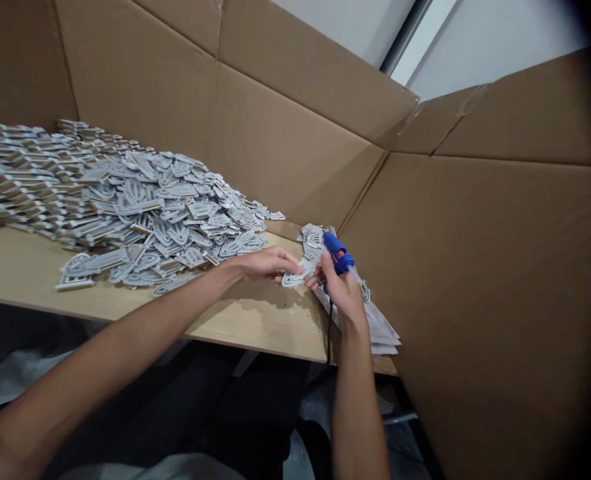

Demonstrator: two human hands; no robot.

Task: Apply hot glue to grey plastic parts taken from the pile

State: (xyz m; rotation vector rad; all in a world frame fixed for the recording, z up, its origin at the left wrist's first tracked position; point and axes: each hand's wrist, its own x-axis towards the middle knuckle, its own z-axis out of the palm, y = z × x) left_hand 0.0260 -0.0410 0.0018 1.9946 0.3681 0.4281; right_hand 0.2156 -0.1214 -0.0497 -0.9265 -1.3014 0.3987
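Observation:
My left hand (270, 264) pinches a small whitish flat cut-out piece (292, 279) between thumb and fingers, just above the table. Close on its right, my right hand (344, 291) is closed around the handle of a blue glue gun (333, 245) with orange parts. A translucent glue stick pokes out of the gun's rear, and a black cord (330, 333) hangs below. The right fingertips are at the edge of the piece; whether they touch it I cannot tell. Another looped cut-out (314, 239) lies behind the hands on greyish paper sheets (375, 321).
A big heap of similar grey-white cut-outs (175, 207) covers the table's left and back, with neat stacked rows (20, 177) at far left. Tall cardboard walls (295, 147) enclose the back and the right side (500, 267). The wooden table's (275, 330) front edge runs below my forearms.

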